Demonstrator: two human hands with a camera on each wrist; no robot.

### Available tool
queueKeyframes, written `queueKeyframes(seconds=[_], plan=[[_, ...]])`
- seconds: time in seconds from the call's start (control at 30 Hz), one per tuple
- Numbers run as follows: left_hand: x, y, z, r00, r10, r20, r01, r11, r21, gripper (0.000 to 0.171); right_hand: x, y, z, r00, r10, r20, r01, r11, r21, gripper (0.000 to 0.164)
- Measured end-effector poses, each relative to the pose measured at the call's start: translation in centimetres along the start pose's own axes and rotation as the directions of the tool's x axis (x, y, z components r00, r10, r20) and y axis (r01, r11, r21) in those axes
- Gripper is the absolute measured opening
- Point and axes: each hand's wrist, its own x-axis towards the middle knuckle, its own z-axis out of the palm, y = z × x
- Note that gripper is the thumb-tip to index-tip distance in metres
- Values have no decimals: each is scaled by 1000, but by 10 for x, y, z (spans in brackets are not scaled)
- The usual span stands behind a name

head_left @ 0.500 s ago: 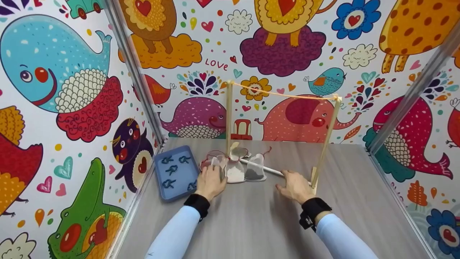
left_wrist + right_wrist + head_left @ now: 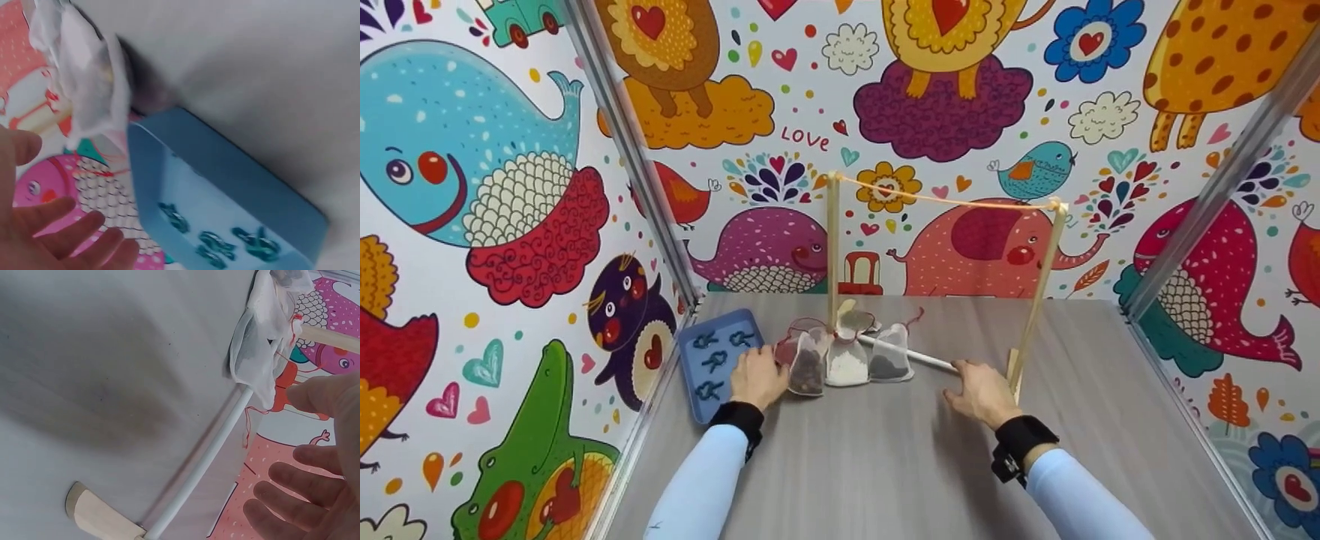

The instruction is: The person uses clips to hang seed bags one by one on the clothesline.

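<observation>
My left hand (image 2: 760,379) hovers over the right edge of a blue tray (image 2: 225,160), fingers loosely spread and holding nothing. Inside the tray lie several small dark green clips (image 2: 714,361). Right beside that hand is a white mesh drawstring bag (image 2: 808,369) with brown contents. A bag with white filling (image 2: 847,365) and one with dark grey filling (image 2: 891,358) sit to its right. My right hand (image 2: 985,391), relaxed and with nothing in its grasp, is above the right end of a white rod (image 2: 203,464) at the base of a wooden frame.
Two upright wooden posts, one left (image 2: 832,255) and one right (image 2: 1039,300), carry an orange string (image 2: 945,199) between their tops. A wooden foot (image 2: 101,514) supports the right side. Printed walls (image 2: 780,247) enclose the grey table (image 2: 877,465) behind and at both sides.
My left hand has moved left from the bags to the tray's edge, uncovering the brown-filled bag. My right hand has stayed nearly in place by the rod.
</observation>
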Motion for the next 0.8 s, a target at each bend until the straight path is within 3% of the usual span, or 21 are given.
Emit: queueKeyframes(seconds=[0.13,0.33,0.47,0.6,0.7,0.8], plan=[[8,-16,3,998,-60,34,61,998,-6,45,1,4,0,1000,0,-15,0,1000,-7,57],[9,-37,11,984,-144,107,144,990,5,35,-1,5,2,1000,-2,-21,2,1000,-14,55],[8,-44,17,962,-216,167,221,975,-14,33,-3,6,4,999,-10,-31,10,1000,-20,53],[7,-46,22,930,-282,235,296,955,-24,39,-3,7,6,999,-16,-45,15,999,-32,50],[5,-43,27,911,-325,254,346,938,-39,43,-3,9,8,998,-19,-53,16,999,-51,47],[4,-39,30,903,-354,245,382,921,-77,42,-3,11,10,998,-15,-60,12,998,-59,44]])
